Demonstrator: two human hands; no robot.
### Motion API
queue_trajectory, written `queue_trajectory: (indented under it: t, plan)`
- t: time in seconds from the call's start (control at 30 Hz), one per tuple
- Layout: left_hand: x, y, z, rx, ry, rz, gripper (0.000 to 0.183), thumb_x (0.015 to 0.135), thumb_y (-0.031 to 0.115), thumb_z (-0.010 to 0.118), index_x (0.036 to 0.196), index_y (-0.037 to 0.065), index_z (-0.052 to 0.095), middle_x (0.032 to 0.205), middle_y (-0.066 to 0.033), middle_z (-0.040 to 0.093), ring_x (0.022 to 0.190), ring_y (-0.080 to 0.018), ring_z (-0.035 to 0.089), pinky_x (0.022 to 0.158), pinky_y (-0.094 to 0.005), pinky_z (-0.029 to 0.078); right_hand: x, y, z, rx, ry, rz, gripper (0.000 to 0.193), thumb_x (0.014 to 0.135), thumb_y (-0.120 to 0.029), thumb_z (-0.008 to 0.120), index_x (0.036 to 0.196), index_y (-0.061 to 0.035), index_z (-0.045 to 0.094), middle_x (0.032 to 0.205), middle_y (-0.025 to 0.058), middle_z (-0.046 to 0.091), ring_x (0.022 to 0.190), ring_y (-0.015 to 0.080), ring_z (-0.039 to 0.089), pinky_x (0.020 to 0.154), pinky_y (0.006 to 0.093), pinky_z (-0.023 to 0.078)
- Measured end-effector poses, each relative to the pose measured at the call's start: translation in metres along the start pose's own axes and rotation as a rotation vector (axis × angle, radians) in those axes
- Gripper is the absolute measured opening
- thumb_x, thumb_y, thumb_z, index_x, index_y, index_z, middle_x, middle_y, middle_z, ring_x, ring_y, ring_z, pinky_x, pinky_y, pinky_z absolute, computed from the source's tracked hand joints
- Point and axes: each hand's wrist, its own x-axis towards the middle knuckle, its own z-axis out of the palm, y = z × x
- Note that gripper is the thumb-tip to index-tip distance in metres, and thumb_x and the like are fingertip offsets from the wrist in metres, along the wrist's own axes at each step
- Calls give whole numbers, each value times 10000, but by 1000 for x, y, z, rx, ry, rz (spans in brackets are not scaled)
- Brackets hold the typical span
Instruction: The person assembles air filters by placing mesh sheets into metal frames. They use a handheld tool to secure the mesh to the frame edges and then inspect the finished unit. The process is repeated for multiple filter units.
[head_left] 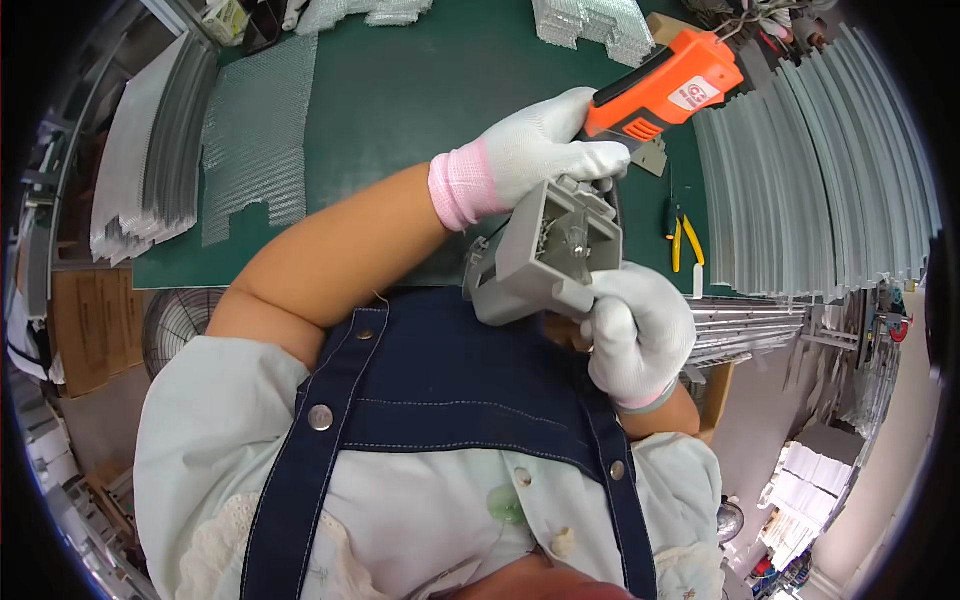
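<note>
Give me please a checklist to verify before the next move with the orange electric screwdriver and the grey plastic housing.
1. Left hand grips the orange electric screwdriver firmly: ok.
2. Right hand supports the grey plastic box-shaped housing from its lower end: ok.
3. Screwdriver tip seated on a screw: cannot tell, the left hand's fingers hide it.
4. White knit gloves on both hands: ok.
5. Yellow-handled pliers lie on the green mat, apart from both hands: ok.
</note>
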Motion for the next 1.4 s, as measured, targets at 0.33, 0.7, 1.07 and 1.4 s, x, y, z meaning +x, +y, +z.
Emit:
queue_trajectory:
  t: [0.33, 0.7, 1.07, 1.4]
  plan:
    - [0, 8, -2, 16, 1, 21, 424, 951, 238, 607, 1279, 8, 467, 1026, -75, 614, 897, -134, 598, 819, -299, 508, 5, 7, 2, 41, -14, -62, 117, 875, -78, 652, 975, -23, 680, 751, 121, 660, 646, 294, 649, 604, 359, 516]
    - [-4, 8, -3, -9, -6, 17, 409, 942, 231, 611, 1269, 29, 474, 1049, -72, 611, 901, -138, 598, 816, -306, 517, 10, 1, 1, 14, -23, 2, 77, 858, -63, 646, 914, -24, 682, 791, 128, 676, 661, 311, 650, 616, 385, 523]
    - [-13, 25, 4, 26, 30, 15, 381, 954, 234, 575, 1248, 17, 467, 993, -81, 618, 880, -142, 599, 798, -304, 516, 12, -13, 1, 8, -60, -110, 72, 843, -43, 657, 911, -39, 682, 738, 108, 645, 603, 296, 619, 568, 377, 490]
    - [-7, 18, 1, -16, 25, 16, 367, 953, 212, 578, 1250, 23, 474, 994, -70, 623, 892, -137, 606, 793, -298, 525, 11, -11, 5, -15, 40, -84, 46, 859, -51, 653, 889, -36, 686, 768, 118, 669, 681, 302, 665, 628, 376, 528]
